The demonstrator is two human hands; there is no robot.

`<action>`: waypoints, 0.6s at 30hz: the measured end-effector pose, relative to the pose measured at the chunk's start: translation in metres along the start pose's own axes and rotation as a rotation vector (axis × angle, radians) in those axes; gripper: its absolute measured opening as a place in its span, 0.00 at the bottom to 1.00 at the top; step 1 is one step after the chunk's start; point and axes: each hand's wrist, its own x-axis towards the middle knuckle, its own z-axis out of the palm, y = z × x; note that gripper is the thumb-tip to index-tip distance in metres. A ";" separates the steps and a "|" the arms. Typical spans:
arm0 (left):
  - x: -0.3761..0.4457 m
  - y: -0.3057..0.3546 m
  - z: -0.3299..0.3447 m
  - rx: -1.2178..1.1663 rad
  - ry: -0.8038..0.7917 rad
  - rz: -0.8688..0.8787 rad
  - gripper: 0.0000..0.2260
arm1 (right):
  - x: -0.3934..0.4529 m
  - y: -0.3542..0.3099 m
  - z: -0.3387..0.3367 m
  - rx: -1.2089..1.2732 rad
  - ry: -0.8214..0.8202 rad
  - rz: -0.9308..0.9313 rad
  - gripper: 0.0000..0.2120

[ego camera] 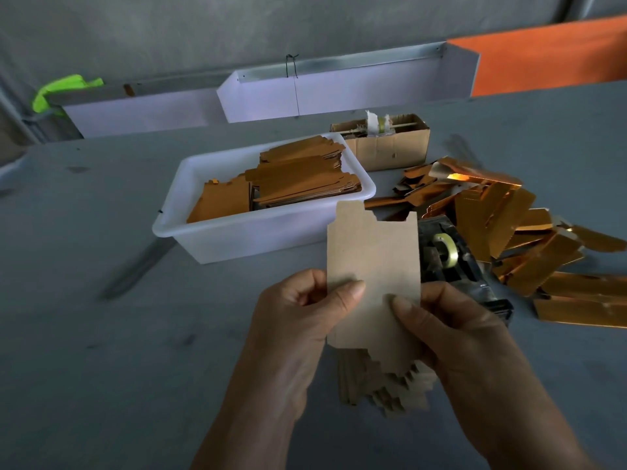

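The cardboard blank (373, 266) in the middle is plain light brown, with no print. At 11 o'clock from it the tub (237, 242) is white and holds matt orange-brown sheets (298, 178). At 3 o'clock the loose pieces (529, 239) are shiny gold-orange. The table (101, 368) is grey, and the cloth (57, 89) far at 10 o'clock is neon green.

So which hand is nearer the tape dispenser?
Right. The right hand is just in front of the tape dispenser; the left hand is across the cardboard blank from it.

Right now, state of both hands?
Left hand: thumb and fingers pinch the left edge of the flat cardboard box blank.
Right hand: thumb and fingers pinch the same blank's right edge.
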 end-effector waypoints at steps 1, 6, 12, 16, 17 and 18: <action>0.000 0.000 0.001 0.009 0.000 -0.003 0.11 | 0.000 0.001 -0.001 -0.004 0.002 -0.007 0.14; -0.003 -0.005 0.002 0.061 -0.027 -0.053 0.12 | 0.002 0.006 -0.008 0.003 -0.001 0.037 0.12; -0.002 -0.005 0.002 0.067 -0.010 -0.112 0.13 | 0.002 0.010 -0.011 -0.047 0.053 0.070 0.11; 0.000 -0.008 0.005 0.019 0.003 -0.126 0.17 | 0.001 0.012 -0.012 -0.052 0.062 0.069 0.12; 0.000 -0.009 0.005 0.022 0.004 -0.124 0.14 | 0.001 0.013 -0.013 -0.045 0.061 0.076 0.11; 0.001 -0.010 0.006 0.028 0.005 -0.121 0.11 | 0.002 0.013 -0.014 -0.035 0.058 0.082 0.10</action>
